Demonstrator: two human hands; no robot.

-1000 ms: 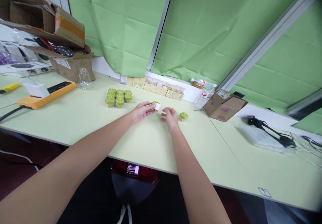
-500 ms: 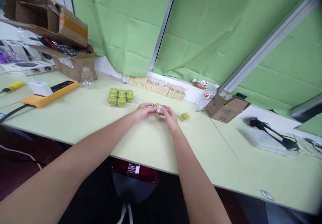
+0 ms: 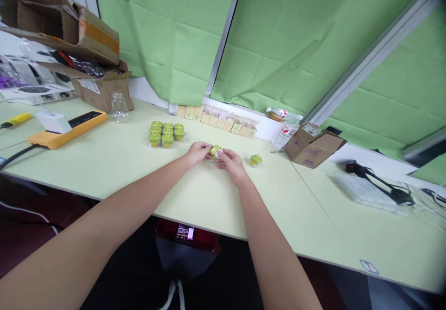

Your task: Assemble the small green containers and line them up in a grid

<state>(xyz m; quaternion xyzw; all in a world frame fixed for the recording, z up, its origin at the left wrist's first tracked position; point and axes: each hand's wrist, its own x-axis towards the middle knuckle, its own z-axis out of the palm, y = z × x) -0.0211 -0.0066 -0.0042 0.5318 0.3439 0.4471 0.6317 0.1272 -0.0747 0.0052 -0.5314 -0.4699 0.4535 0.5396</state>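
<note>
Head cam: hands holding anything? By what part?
Yes. Both hands pinch one small green-capped item between fingertips: left hand on its left end, right hand on its right. Exact part is too small to tell.

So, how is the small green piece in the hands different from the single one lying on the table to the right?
The held green piece is gripped between the left hand and right hand, above the table; the loose green piece rests on the table, untouched. The held one shows a white part; the loose one looks all green. Both are small and yellow-green.
</note>
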